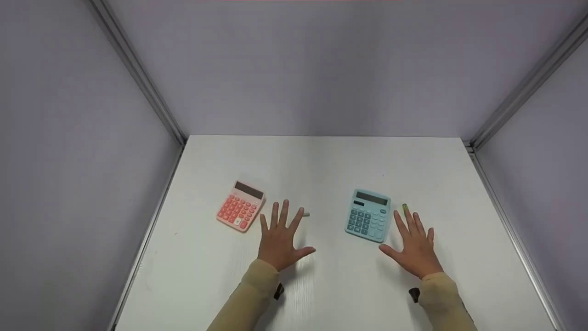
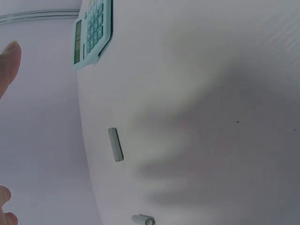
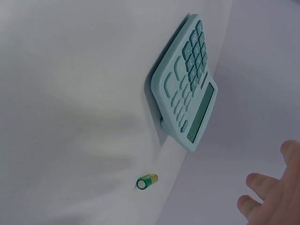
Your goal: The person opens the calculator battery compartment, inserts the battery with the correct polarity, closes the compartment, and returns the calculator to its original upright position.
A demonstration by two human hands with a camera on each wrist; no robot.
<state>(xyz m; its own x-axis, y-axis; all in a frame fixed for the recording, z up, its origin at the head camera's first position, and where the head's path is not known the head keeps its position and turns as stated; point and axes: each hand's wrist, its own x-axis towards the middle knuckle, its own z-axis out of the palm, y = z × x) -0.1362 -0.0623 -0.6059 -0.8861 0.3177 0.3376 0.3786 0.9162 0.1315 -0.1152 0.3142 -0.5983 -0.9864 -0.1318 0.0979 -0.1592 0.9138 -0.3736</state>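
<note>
"Where is the left hand (image 1: 278,246)?"
"Near the pink rectangular calculator (image 1: 239,209) at left, fingers (image 1: 283,216) apart."
"And the right hand (image 1: 417,252)?"
"Beside the pale-blue rectangular calculator (image 1: 368,216) at right, fingers also apart."

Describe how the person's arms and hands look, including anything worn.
The left sleeve and right sleeve are plain khaki, reaching the wrists. A small black piece shows at each sleeve's inner edge. Left hand and right hand wear no gloves.

Your right hand (image 3: 276,199) partly in frame at the lower right, a light-blue calculator (image 3: 183,89) lying face up on the white table (image 3: 70,79), what looks like a green-and-yellow battery (image 3: 147,181) near the display end.
</note>
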